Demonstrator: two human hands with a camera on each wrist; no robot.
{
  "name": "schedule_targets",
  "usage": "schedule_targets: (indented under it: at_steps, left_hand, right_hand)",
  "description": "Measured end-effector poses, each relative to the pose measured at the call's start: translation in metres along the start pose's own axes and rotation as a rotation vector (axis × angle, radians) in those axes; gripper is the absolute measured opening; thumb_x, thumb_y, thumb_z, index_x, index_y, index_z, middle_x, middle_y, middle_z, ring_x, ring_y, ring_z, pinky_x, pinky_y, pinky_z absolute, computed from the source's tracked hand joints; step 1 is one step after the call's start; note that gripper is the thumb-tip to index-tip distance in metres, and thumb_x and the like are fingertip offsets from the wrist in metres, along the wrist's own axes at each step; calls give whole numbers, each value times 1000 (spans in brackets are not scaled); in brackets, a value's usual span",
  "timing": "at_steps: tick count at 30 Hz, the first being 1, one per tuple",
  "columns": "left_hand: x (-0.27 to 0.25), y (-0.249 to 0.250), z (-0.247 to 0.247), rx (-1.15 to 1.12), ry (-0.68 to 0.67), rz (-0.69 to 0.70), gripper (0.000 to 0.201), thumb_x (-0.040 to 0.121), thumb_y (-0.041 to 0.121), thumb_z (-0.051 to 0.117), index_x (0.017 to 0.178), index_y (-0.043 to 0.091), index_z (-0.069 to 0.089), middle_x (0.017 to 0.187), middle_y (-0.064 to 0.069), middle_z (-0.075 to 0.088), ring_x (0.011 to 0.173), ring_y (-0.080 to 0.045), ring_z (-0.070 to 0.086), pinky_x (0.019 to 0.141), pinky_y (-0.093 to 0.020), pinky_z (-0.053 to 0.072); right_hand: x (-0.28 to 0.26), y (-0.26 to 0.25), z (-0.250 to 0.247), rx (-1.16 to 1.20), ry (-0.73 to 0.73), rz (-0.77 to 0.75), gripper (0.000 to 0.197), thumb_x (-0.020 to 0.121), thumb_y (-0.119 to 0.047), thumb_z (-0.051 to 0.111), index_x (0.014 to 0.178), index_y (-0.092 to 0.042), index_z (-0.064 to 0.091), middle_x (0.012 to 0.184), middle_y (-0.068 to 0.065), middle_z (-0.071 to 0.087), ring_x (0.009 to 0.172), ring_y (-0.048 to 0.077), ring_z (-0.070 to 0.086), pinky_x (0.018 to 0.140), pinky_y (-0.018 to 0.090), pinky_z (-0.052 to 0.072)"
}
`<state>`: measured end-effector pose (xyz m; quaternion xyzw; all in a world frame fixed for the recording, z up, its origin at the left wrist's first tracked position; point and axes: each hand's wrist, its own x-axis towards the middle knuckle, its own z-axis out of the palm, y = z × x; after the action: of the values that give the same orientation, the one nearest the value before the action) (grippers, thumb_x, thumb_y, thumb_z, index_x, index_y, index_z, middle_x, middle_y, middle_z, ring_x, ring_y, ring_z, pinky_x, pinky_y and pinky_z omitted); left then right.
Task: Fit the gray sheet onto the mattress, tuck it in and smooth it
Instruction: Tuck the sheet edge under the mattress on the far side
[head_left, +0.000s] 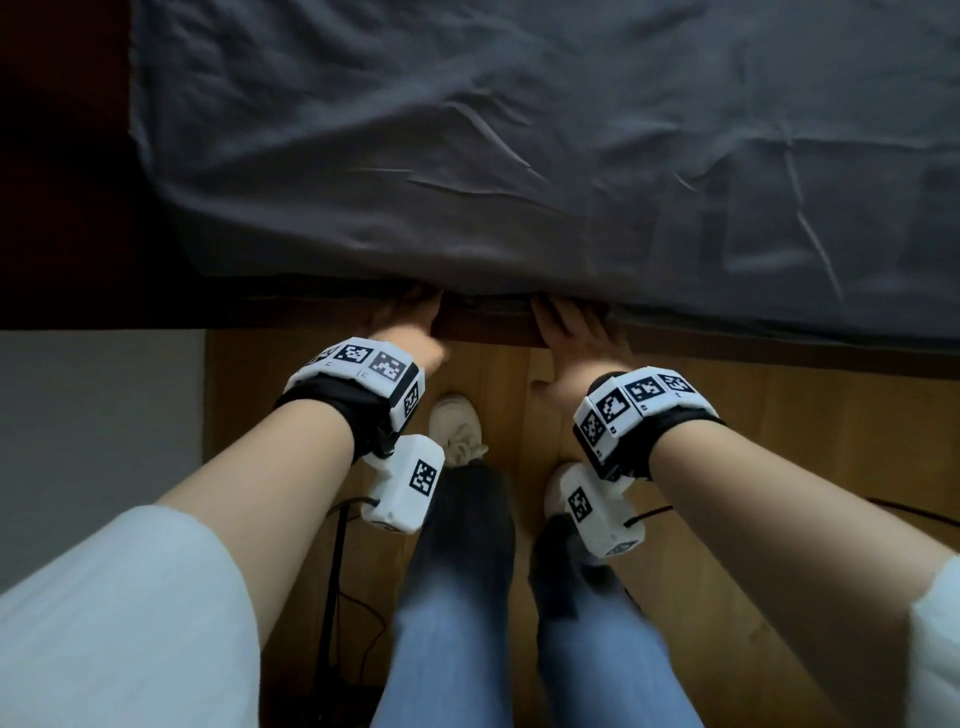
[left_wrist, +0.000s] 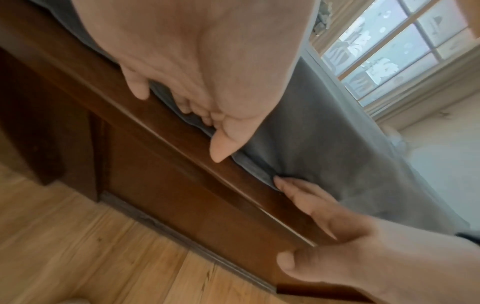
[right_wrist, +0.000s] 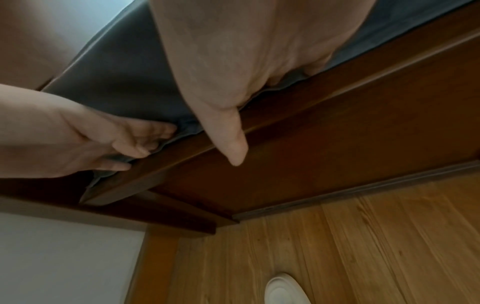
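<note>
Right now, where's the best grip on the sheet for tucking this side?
Take the sheet at its loose bottom hem, bunched along the wooden bed rail. Come from the floor side, below the mattress edge, fingers pushing inward as the left hand and right hand do: the hem hangs there.

The wrinkled gray sheet (head_left: 519, 130) fills the upper part of the head view, lying on the mattress. Below it runs the dark wooden bed rail (head_left: 488, 325), with the plank floor (head_left: 779, 441) at the bottom. The left hand (head_left: 410, 319) and right hand (head_left: 576, 338) meet the sheet's hanging edge at centre frame, side by side, apart.
</note>
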<state>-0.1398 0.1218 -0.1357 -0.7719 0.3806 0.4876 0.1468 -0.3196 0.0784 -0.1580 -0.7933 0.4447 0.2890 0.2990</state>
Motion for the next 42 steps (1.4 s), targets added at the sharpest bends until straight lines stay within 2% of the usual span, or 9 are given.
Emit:
schedule_targets:
  at_steps: [3, 7, 11, 17, 21, 25, 32, 38, 42]
  left_hand:
    - [-12, 7, 14, -17, 39, 3, 79, 88, 19, 53, 149, 33, 5, 160, 5, -3, 147, -26, -2, 120, -43, 10]
    - [-27, 37, 35, 25, 90, 88, 79, 86, 20, 52, 149, 34, 7, 159, 10, 1, 147, -19, 1, 119, -46, 9]
    - [-12, 64, 43, 85, 98, 79, 78, 87, 16, 52, 149, 32, 8, 159, 5, 2, 147, -21, 2, 118, -48, 9]
    - [-1, 64, 53, 116, 146, 81, 80, 87, 10, 52, 149, 34, 7, 159, 6, -3, 147, -20, 0, 117, -46, 13]
    - [-12, 55, 47, 120, 146, 142, 79, 85, 9, 50, 150, 30, 9, 159, 7, 2, 147, -17, 2, 118, -40, 9]
    - [-29, 77, 60, 32, 57, 311, 79, 85, 13, 51, 150, 29, 9, 159, 9, 4, 146, -17, 14, 118, -41, 19]
    - [-44, 142, 58, 150, 27, 316, 74, 87, 22, 48, 149, 35, 10, 154, 0, 27, 142, -21, 25, 116, -41, 20]
    - [-45, 187, 66, 280, -23, 304, 73, 87, 25, 50, 147, 39, 12, 152, -3, 33, 140, -23, 29, 116, -40, 20]
    - [-43, 230, 86, 263, -80, 273, 75, 87, 20, 51, 147, 42, 11, 148, -5, 39, 132, -25, 41, 110, -39, 34]
  right_hand:
    - [-12, 16, 5, 60, 39, -12, 88, 84, -33, 60, 150, -28, 1, 158, -7, -1, 147, 18, -1, 119, 40, 2]
    - [-38, 62, 3, 150, 115, 123, 85, 81, -30, 63, 149, -29, 12, 156, -3, 11, 144, 23, 12, 118, 39, 10]
    - [-45, 106, -5, 90, 89, 170, 83, 83, -33, 61, 149, -29, 11, 156, -4, 12, 144, 22, 10, 118, 40, 7]
    - [-34, 70, 1, 109, 69, -78, 85, 84, -29, 60, 150, -30, 6, 158, -8, 5, 146, 18, 4, 118, 37, 0]
    - [-11, 58, 4, 74, 81, -42, 90, 83, -33, 61, 150, -25, 2, 157, -5, 5, 145, 19, 6, 119, 42, 0]
    - [-18, 66, 4, 70, -7, -44, 92, 83, -31, 60, 150, -28, -4, 158, -12, -8, 147, 14, -7, 119, 43, -1]
    - [-62, 155, -12, 170, 30, 293, 87, 80, -25, 61, 149, -29, 9, 158, -8, 8, 147, 15, 3, 120, 41, 6]
    - [-75, 202, -20, 137, 56, 206, 82, 81, -23, 58, 149, -31, 13, 157, -7, 13, 146, 16, 8, 119, 40, 5]
    - [-76, 245, -21, 226, 59, 224, 80, 83, -22, 56, 149, -33, 12, 157, -7, 13, 146, 17, 6, 119, 39, 3]
